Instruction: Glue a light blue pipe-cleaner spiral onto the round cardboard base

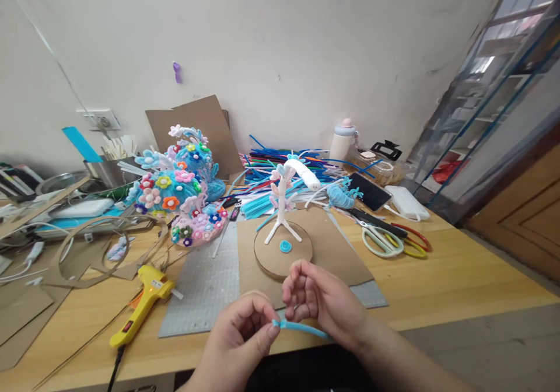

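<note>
My left hand (pixel 247 333) pinches the end of a light blue pipe cleaner (pixel 304 327) between thumb and fingertips, where a small bend or knot shows. From there the stem runs right and passes below my right hand (pixel 321 298). That hand is raised beside it, fingers loosely curled with gaps between them, and no grip on the stem is visible. Just beyond stands a white pipe-cleaner tree (pixel 282 199) with a drooping branch and pink and blue blossoms. It rests on a round cardboard base (pixel 262 258), with a blue coil (pixel 285 246) at its foot.
A yellow hot glue gun (pixel 146 301) lies left on the grey cutting mat (pixel 192 304) edge. Behind are flower-covered pieces (pixel 170 191) and a heap of pipe cleaners (pixel 262 170). Scissors (pixel 382 240), a phone (pixel 370 191) and a bottle (pixel 343 141) stand or lie right.
</note>
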The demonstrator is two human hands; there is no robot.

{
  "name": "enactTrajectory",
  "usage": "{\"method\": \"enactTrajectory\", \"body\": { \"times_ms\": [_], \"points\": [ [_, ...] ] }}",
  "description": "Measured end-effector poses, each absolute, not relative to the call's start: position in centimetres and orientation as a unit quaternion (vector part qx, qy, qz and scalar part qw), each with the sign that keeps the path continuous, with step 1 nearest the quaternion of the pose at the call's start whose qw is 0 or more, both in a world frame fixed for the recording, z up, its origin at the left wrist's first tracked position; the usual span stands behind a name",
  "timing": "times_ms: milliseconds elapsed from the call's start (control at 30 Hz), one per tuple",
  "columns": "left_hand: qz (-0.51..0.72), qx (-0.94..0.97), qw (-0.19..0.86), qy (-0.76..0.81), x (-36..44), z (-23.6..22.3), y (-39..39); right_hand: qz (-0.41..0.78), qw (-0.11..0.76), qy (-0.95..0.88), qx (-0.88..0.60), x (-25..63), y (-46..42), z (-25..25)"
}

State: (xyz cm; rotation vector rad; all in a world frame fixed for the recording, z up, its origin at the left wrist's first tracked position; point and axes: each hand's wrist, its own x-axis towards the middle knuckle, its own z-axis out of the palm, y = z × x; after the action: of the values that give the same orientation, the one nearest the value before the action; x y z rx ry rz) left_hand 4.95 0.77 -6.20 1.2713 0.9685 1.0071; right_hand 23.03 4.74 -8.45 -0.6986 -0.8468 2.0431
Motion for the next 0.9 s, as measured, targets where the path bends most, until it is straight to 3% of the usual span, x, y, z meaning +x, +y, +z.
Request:
{"method": "enactTrajectory", "body": {
  "times_ms": [400, 733, 900],
  "points": [
    [0.437, 0.488, 0.615, 0.438, 4.9, -6.7, 1.1, 0.758, 0.406, -0.353, -0.368, 22.8, 5.1, -9.0],
    [0.443, 0.452, 0.64, 0.437, 4.9, -7.8, 1.7, 0.732, 0.338, -0.509, -0.301, 22.0, 4.9, -9.4],
    [0.454, 0.446, 0.629, 0.446, 5.0, -7.3, 1.6, 0.756, 0.347, -0.482, -0.275, 21.4, 4.3, -9.1]
  ]
}}
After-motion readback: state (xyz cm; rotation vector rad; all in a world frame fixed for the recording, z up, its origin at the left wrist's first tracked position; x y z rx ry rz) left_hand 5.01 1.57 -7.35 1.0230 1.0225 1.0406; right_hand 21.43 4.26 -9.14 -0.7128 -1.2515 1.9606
